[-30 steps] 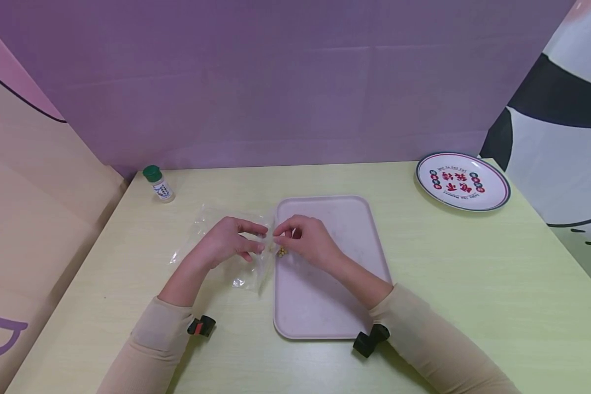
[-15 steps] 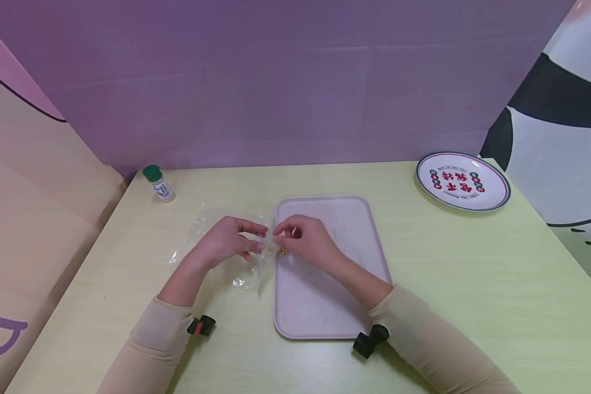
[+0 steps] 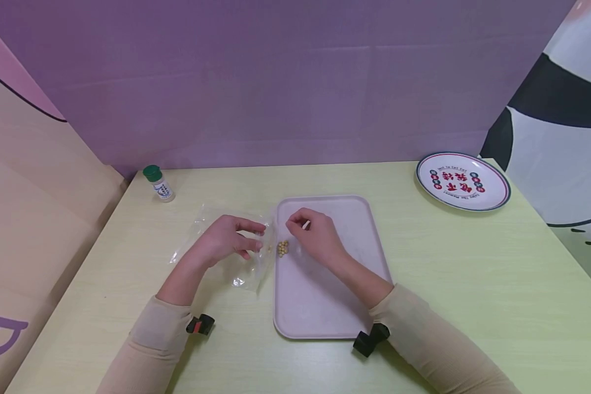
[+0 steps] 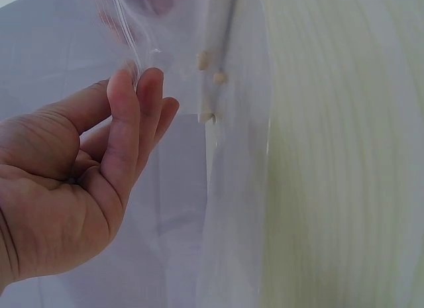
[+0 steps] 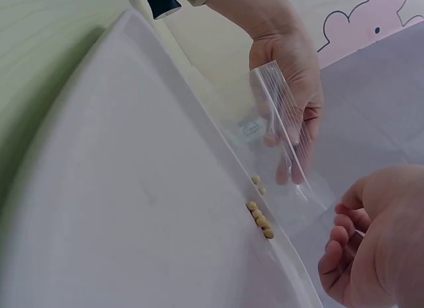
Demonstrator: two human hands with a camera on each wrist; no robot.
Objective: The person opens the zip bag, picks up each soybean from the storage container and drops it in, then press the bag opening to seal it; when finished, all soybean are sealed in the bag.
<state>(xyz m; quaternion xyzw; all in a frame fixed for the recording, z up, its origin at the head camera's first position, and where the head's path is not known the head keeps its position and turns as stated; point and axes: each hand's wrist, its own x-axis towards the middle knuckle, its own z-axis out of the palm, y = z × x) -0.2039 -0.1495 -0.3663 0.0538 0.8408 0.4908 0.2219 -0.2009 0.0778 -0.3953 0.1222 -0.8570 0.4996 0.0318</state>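
Note:
A clear zip bag (image 3: 246, 278) lies by the tray's left side, its mouth raised near the rim. My left hand (image 3: 229, 238) holds the bag's mouth; in the left wrist view the film meets the fingertips (image 4: 151, 83). Round yellow beans, soybeans by their look (image 3: 283, 249), lie in a small cluster inside the tray's (image 3: 325, 312) left edge. A few more beans (image 5: 256, 180) show at the bag's mouth in the right wrist view. My right hand (image 3: 317, 232) hovers over the tray, right of the bag, fingers curled; nothing shows in them.
A small green-capped shaker bottle (image 3: 160, 184) stands at the table's back left. An oval plate (image 3: 463, 201) with red lettering lies at the back right corner. A purple backdrop (image 3: 295, 82) rises behind the table (image 3: 473, 284).
My right hand has moved up and right, away from the bag's mouth, and more of the beans on the tray show. My left hand has shifted only slightly.

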